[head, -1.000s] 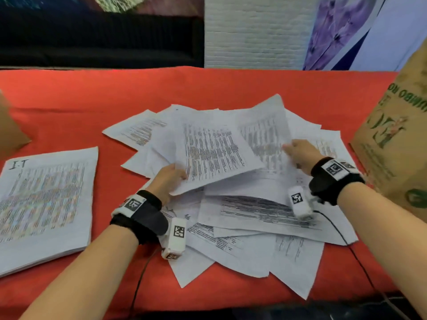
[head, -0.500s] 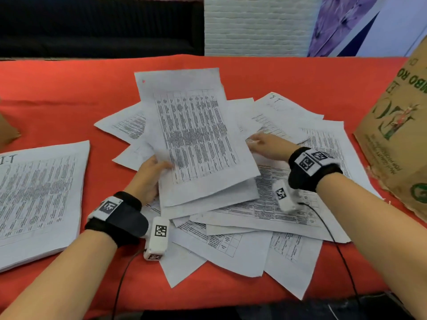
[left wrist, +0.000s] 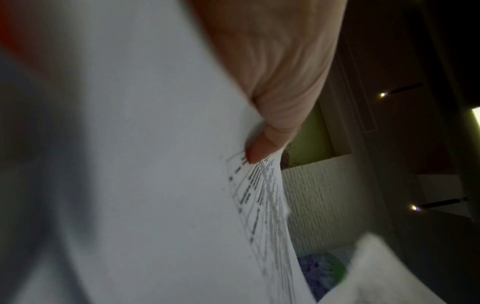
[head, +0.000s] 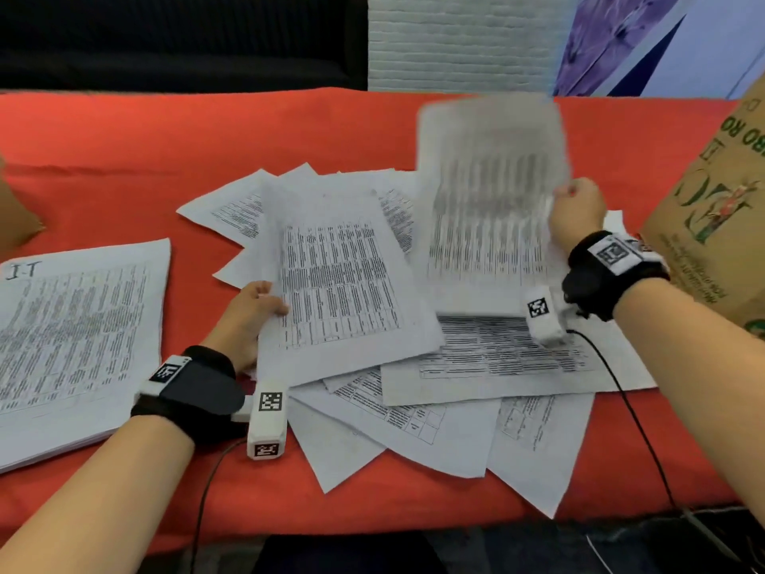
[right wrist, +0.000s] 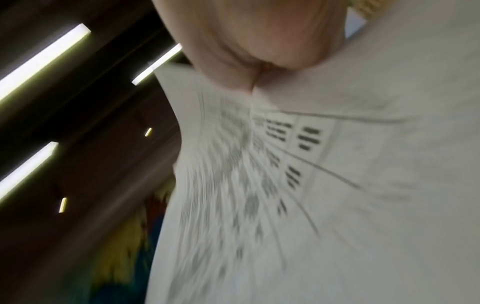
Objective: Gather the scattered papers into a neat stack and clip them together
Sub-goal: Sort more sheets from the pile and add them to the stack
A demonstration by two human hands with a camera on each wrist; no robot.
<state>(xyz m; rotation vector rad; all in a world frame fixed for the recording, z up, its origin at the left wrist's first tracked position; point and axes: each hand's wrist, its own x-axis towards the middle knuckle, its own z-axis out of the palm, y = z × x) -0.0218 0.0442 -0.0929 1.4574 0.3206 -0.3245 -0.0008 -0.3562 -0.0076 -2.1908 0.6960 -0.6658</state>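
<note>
Several printed sheets lie scattered in a loose pile in the middle of the red table. My left hand grips the left edge of a gathered bundle of sheets lifted off the pile; in the left wrist view my thumb presses on that paper. My right hand pinches the right edge of a single sheet, which is raised, upright and blurred. The right wrist view shows that sheet under my hand. No clip is visible.
A thick neat stack of printed pages marked "I-T" lies at the table's left. A brown paper sack stands at the right edge. A brown object pokes in at far left. Wrist camera cables trail over the front edge.
My right hand has taken one sheet from the pile and lifted it up to the right. The bundle in my left hand has dropped lower and tilted toward the pile.
</note>
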